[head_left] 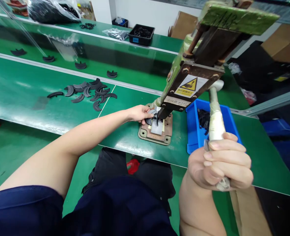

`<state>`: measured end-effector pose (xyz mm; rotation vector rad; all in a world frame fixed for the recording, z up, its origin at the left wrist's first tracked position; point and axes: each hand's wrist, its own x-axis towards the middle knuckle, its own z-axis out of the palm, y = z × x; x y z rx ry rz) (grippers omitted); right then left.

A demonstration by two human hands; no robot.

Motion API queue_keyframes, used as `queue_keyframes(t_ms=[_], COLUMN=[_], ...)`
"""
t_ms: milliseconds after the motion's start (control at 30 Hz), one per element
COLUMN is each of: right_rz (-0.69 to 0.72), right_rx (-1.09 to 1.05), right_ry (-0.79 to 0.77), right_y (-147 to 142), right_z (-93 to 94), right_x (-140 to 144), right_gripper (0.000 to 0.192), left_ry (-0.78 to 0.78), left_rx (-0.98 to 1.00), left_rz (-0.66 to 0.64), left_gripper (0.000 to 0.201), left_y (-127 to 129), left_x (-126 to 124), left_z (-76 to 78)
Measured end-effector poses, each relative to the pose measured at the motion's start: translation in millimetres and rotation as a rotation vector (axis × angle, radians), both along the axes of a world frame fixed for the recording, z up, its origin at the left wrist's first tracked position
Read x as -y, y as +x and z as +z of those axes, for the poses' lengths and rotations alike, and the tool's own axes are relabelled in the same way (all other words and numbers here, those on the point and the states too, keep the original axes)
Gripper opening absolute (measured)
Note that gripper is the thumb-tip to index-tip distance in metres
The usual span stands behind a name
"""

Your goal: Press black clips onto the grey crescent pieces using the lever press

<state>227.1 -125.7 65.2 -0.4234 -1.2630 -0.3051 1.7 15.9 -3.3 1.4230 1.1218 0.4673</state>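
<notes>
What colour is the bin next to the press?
Blue: the bin shows in the head view, beside the right hand.

Pile of black crescents (90,91) at my ten o'clock on green bench (36,95), one stray (55,94) just left of pile. Four more crescents spaced along far belt (61,49), ten to eleven o'clock. Black bin (142,35) of dark parts at twelve, clear packet (115,33) beside it. Black bag (52,11) at eleven, far back. Cardboard boxes (282,44) at two. Blue crate (282,127) at three, below bench edge. Red scrap (133,166) on floor between my knees.
</notes>
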Motion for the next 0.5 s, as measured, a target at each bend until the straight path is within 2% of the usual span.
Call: queue_keyframes(t_ms=[100, 233, 367, 433, 500], right_rz=[-0.013, -0.034, -0.034, -0.024, -0.025], right_rx=[-0.003, -0.027, -0.009, -0.004, -0.030], right_ry=[0.001, 0.008, 0.023, 0.058, -0.055], right_y=[0, 0, 1, 5, 14], right_z=[1.0, -1.4, -2.6, 5.8, 24.4], right_x=[-1, -3, -5, -7, -10], right_gripper=[0.034, 0.051, 0.054, 0.050, 0.049], left_ry=[-0.093, -0.216, -0.238, -0.231, -0.214], left_rx=[-0.013, 0.003, 0.047, 0.069, 0.086], left_rz=[0.022, 0.074, 0.119, 0.131, 0.151], left_gripper=[0.030, 0.032, 0.034, 0.034, 0.035], left_y=[3, 5, 5, 5, 6], left_x=[-2, 0, 6, 9, 13], left_z=[7.0, 9.6, 8.3, 7.7, 6.6])
